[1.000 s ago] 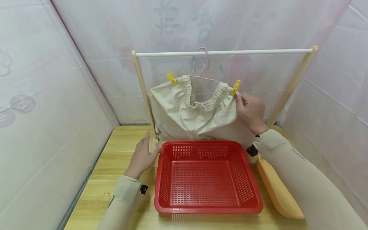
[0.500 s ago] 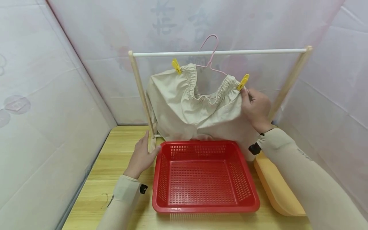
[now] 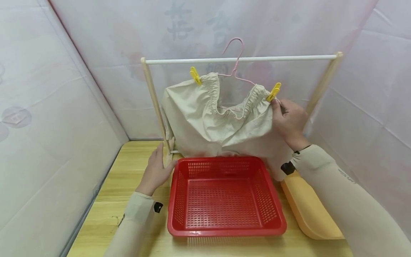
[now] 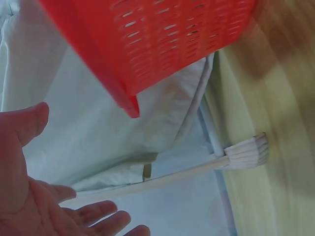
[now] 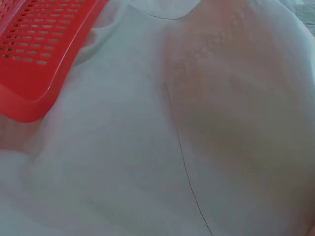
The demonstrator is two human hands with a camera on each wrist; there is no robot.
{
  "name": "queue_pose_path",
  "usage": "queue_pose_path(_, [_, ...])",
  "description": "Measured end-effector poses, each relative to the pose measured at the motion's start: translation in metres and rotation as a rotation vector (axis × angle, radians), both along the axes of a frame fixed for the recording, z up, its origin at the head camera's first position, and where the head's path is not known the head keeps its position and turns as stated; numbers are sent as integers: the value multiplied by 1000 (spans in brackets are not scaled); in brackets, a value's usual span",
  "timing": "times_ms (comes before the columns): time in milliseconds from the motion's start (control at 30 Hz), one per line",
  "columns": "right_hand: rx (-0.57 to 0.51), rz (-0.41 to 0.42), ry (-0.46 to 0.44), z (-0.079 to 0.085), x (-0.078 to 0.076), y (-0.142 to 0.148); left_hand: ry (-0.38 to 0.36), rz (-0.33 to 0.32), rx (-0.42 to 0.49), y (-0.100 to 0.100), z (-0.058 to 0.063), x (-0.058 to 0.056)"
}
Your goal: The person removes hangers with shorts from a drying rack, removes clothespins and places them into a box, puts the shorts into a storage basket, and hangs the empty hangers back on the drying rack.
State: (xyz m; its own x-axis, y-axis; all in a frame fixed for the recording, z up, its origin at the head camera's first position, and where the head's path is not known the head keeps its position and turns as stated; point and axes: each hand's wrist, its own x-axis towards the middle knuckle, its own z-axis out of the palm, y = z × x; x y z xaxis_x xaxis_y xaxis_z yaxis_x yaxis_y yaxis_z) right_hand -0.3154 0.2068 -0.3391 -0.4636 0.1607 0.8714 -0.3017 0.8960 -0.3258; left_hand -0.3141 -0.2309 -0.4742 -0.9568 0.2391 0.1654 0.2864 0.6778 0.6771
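A cream garment with a gathered elastic waistband point(image 3: 196, 110) hangs on a pink wire hanger point(image 3: 236, 67). Two yellow clothespins point(image 3: 195, 75) clip its waistband at either side. My right hand point(image 3: 290, 121) pinches the hanger's right end just below the right clothespin point(image 3: 274, 92), with cloth beside the fingers. The hanger's hook rises above the white rod point(image 3: 289, 58), its tip slightly over it. My left hand point(image 3: 155, 171) is spread beside the left rim of the red basket point(image 3: 226, 232), holding nothing; whether the thumb touches the rim I cannot tell.
Wooden posts point(image 3: 153, 96) carry the rod at both ends of the rack. A yellow-orange tray point(image 3: 311, 207) lies right of the basket, partly under my right forearm. The wooden table point(image 3: 106, 200) is bounded by printed cloth walls point(image 3: 67, 107).
The hanger has risen and shifted right with the garment; its hook, earlier over the rod, now stands higher. My right hand moved up and right with it. The left hand stays beside the basket.
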Motion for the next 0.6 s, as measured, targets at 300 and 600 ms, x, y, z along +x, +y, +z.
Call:
queue_pose_path(300, [31,5,64,-1,-1,-1,107,-4,223,10,0,-54])
queue_pose_path(600, [-35,176,130,13,14,-27,258,-95,582,3,23,-69])
